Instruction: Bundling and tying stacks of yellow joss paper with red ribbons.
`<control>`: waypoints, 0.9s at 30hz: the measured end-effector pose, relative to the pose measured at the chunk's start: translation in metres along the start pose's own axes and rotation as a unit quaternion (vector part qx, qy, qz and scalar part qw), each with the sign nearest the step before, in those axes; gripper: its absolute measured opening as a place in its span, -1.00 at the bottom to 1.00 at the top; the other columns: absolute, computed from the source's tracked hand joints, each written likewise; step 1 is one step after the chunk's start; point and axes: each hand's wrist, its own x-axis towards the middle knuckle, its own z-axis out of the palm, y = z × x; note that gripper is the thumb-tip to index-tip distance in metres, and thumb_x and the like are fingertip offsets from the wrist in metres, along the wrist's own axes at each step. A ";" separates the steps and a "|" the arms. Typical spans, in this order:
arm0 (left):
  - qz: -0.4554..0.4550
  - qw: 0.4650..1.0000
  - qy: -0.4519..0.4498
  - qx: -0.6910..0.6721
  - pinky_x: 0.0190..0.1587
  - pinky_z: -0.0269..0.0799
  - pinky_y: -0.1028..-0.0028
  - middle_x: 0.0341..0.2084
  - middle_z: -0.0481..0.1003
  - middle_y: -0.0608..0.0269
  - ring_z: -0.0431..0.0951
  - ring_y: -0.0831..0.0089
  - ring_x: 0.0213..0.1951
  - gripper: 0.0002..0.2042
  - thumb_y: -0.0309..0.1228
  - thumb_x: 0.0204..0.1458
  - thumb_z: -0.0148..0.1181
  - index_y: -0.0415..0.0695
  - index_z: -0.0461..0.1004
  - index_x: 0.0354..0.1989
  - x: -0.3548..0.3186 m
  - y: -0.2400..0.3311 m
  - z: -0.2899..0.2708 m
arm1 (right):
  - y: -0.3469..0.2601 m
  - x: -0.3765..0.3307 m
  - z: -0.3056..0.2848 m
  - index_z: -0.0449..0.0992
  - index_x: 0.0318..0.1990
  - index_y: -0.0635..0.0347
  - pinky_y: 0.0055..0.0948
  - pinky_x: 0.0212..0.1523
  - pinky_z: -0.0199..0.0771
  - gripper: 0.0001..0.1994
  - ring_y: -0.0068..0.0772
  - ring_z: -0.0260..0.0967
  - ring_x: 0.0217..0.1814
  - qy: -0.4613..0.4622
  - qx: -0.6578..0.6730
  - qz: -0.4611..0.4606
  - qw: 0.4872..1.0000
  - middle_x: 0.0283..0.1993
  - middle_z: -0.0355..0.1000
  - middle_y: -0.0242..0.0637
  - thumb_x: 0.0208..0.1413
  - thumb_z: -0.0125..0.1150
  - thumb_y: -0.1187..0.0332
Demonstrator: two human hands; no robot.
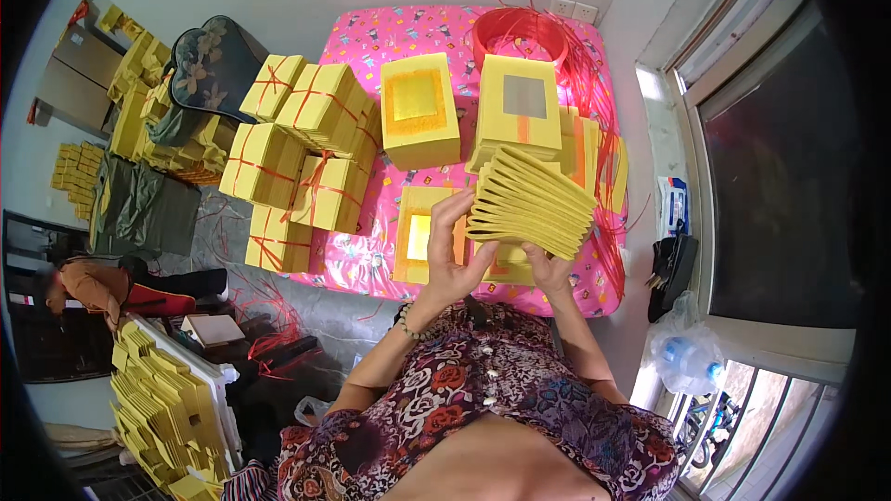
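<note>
Between my two hands is a fanned stack of folded yellow paper (534,204), its rounded folds turned toward me. My left hand (449,258) grips its left side, with fingers behind and thumb at the lower edge. Closed on the near lower edge is my right hand (549,273), thumb up against the folds; its other fingers are partly hidden. Just beyond stands a tall pile of yellow paper (495,93) with a silver square and an orange stripe on top. A second pile (419,144) bears a gold square. Flat yellow sheets (415,264) lie beneath my left hand.
A pink patterned cover (357,37) spreads over the table. Bundles tied with red string (320,102) are stacked at left; a red strip coil (520,32) lies at the back. Another person (97,292) is beside more yellow paper (162,408) at far left. A window (780,167) is on the right.
</note>
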 end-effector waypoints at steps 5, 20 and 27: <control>-0.036 0.998 -0.013 -0.043 0.15 0.20 0.27 0.09 0.23 -0.05 0.23 0.12 0.14 -0.33 -0.43 -0.14 0.29 -0.29 0.15 0.20 0.010 0.016 0.002 | -0.001 -0.002 -0.004 -0.08 0.23 0.35 -0.24 0.13 0.22 -0.09 -0.19 0.16 0.17 -0.001 -0.037 -0.043 0.998 0.14 0.11 -0.07 -0.12 0.43 0.13; -0.104 0.971 -0.196 -0.086 0.22 0.10 0.25 0.17 0.15 0.03 0.17 0.20 0.22 -0.26 -0.20 -0.03 0.19 -0.18 0.00 0.31 0.027 -0.016 -0.008 | -0.059 0.053 -0.027 0.22 0.14 0.34 -0.43 0.00 0.38 -0.47 -0.43 0.32 0.04 0.064 0.165 0.282 0.943 0.02 0.34 -0.22 0.11 0.20 0.20; -0.389 0.902 -0.076 -0.168 -0.04 0.31 0.49 -0.02 0.33 0.29 0.37 0.52 -0.08 -0.59 -0.21 0.24 -0.13 -0.11 0.19 0.21 0.002 -0.072 -0.001 | -0.025 0.074 -0.060 0.28 0.15 0.31 -0.49 -0.02 0.44 -0.47 -0.48 0.40 0.00 -0.025 0.193 0.405 0.893 0.02 0.41 -0.26 0.16 0.14 0.11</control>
